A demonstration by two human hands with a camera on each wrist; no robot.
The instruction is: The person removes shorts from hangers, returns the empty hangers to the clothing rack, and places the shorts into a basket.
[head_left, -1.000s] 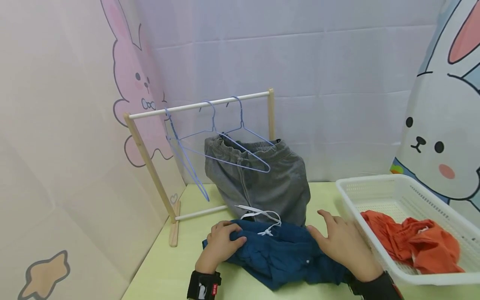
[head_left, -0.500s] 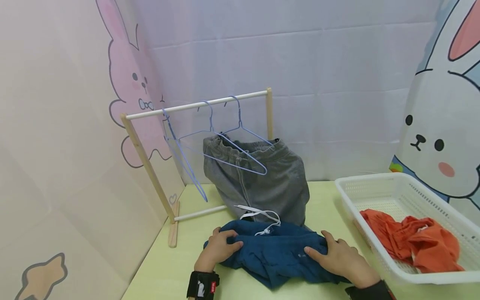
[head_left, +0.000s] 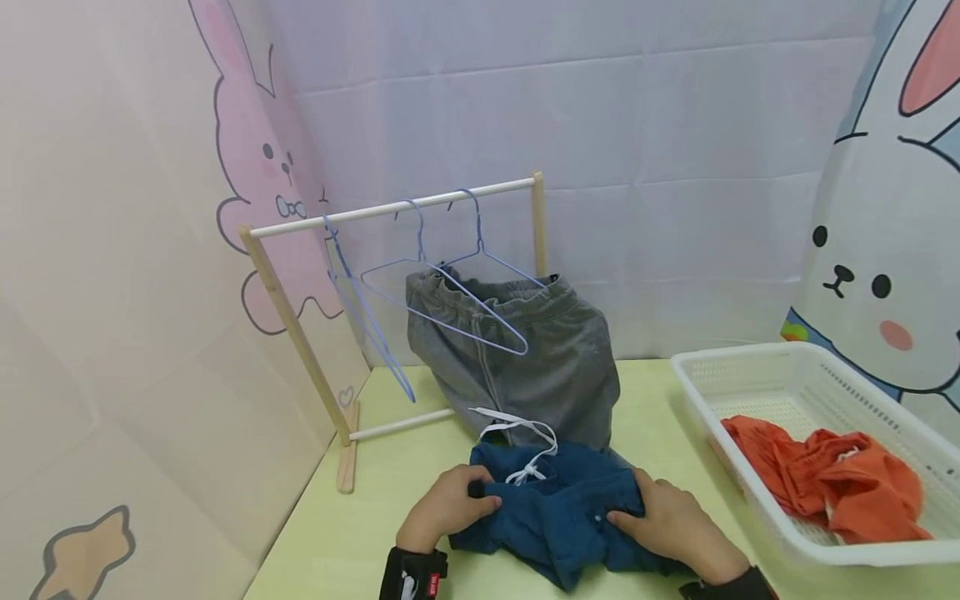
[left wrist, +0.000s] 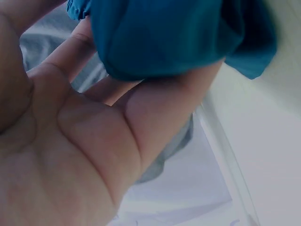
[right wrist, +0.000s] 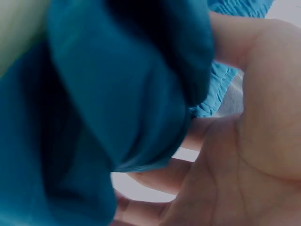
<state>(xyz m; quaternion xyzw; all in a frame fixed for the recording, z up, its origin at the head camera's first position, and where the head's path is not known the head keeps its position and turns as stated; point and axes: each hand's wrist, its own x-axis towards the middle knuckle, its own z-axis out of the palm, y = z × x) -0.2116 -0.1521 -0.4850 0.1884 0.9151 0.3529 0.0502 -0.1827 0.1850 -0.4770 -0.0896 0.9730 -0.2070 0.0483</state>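
Dark blue shorts with an elastic waistband and a knotted white drawstring lie bunched at the front of the table. My left hand pinches the left end of the waistband between thumb and fingers. At the opposite end, my right hand grips the fabric, thumb in front and fingers behind. In the left wrist view the blue cloth hangs over the fingers. Folds of it fill much of the right wrist view, with the fingers partly hidden behind.
Grey shorts hang on a small wooden rack just behind the blue ones. Blue wire hangers hang from its white rail. At right, a white plastic basket holds orange clothing.
The left hand has moved right and taken the waistband's left end, drawing it inward. The right hand has come onto the right side and now grips the fabric. The blue shorts are more bunched.
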